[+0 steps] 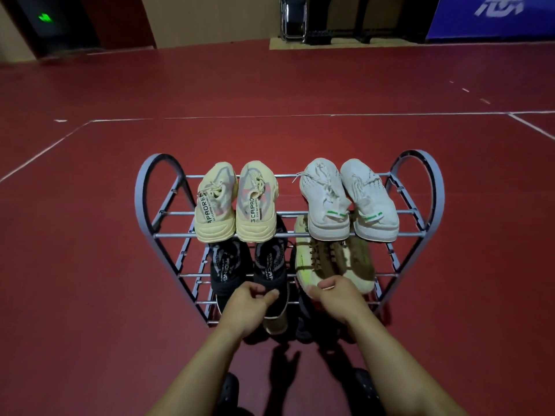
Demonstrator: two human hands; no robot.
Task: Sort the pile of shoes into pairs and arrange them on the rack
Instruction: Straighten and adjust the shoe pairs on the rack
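Head view: both hands at the middle shelf of a shoe rack (141, 202), nudging two pairs into line.

On the left, the left hand (249, 307) pinches the heel of the right-hand black sneaker (270, 265), probably to square it with its mate; above them sits the cream pair (237, 202), heels toward the wearer. Further right, the white pair (348, 199) fills the top shelf, and below it the right hand (336, 295), fingers curled, grips the heel of the brown-and-tan pair (333, 262). A bottom shelf holds more shoes, too dark to identify. Red sports flooring (90, 265) with white lines surrounds the rack; a blue banner (492, 16) hangs far right.
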